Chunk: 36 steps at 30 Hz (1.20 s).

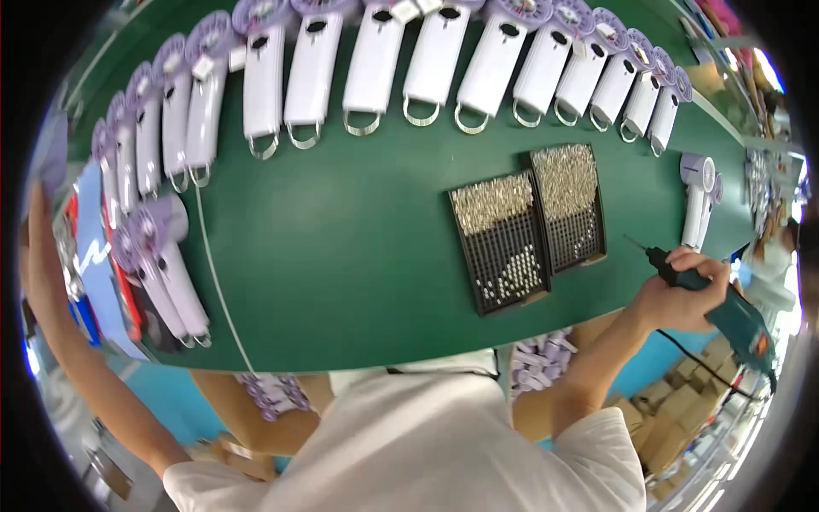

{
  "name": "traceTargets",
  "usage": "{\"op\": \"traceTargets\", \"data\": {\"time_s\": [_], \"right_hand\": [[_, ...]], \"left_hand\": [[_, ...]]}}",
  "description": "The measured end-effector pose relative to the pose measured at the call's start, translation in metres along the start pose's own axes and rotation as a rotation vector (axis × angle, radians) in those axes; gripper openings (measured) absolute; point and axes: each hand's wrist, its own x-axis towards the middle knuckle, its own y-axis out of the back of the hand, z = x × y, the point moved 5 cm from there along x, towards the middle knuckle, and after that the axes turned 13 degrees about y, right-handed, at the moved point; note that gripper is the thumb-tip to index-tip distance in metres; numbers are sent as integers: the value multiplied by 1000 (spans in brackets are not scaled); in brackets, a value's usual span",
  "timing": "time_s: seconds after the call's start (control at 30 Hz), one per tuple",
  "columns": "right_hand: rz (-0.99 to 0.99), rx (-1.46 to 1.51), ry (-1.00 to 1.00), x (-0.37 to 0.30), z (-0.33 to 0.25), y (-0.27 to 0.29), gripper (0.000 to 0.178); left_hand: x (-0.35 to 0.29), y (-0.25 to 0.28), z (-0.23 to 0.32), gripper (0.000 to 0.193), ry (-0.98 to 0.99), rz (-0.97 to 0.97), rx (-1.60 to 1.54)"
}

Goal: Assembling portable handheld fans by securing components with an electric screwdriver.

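Two hands are spread well apart over the sides of a green table (341, 247). The right hand (687, 286) is wrapped around a dark green electric screwdriver (740, 324), its thin bit pointing left toward a pair of black trays (499, 245). These sit side by side, silver screws (490, 203) packed thickly at their far ends and scattered nearer the person. The left hand (37, 200) is at the far left, beside a blurred lilac object (53, 154); whether it grips that cannot be told. White-and-lilac handheld fans (375, 68) line the far side, strap loops toward the person. Two more fans (171, 273) lie at the left, and another pair (698, 200) just beyond the right hand.
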Motion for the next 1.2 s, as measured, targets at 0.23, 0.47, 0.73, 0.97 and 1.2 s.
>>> {"op": "traceTargets", "data": {"time_s": [0.23,0.47,0.73,0.97,1.2], "right_hand": [[-326,359,-249,-38,-64,-64,26],[-513,486,-354,-64,-46,-72,26],[-534,416,-327,-74,-42,-79,22],[-663,411,-208,-76,-46,-78,21],[-569,521,-306,-69,-71,-78,23]], "left_hand": [[-246,-57,78,84,4,-747,-712],[-310,-104,95,69,-47,-989,-822],[-321,-113,95,103,71,-873,-845],[-322,-112,94,94,130,-781,-815],[-323,-110,94,81,-76,-818,-748]]}}
